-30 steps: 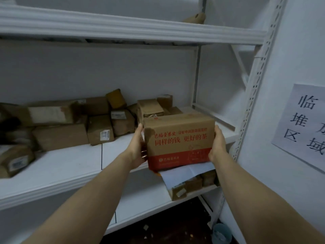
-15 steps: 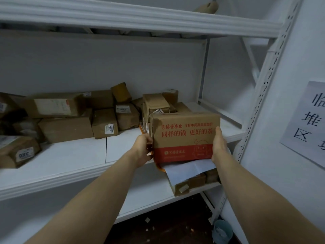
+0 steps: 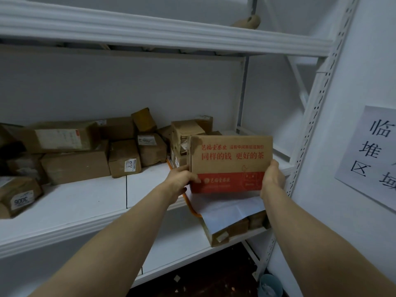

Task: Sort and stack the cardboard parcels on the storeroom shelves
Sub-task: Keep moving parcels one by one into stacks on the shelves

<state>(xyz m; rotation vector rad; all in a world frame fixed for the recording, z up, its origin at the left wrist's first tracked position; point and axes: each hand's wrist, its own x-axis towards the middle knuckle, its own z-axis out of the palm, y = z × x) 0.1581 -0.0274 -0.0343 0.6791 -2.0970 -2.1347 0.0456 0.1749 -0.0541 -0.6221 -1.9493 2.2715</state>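
while left hand (image 3: 180, 179) grips red-printed carton (image 3: 231, 161), right hand (image 3: 271, 176) clasps opposite side

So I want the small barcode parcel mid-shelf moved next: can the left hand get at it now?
Probably not yet: the left hand grips the red box together with the right hand. Once freed, bare shelf leaves the way to the parcel open.

We were in a storeroom. A slotted upright (image 3: 315, 112) of white steel shelving rose just right of our right hand (image 3: 272, 179). Left of our left hand (image 3: 180, 181), taped cardboard parcels (image 3: 75, 166) with shipping labels crowded the middle shelf (image 3: 85, 202). Both hands gripped a red-printed carton (image 3: 231, 159). Further right, a paper sign (image 3: 372, 155) in Chinese characters hung on the white wall (image 3: 364, 61)
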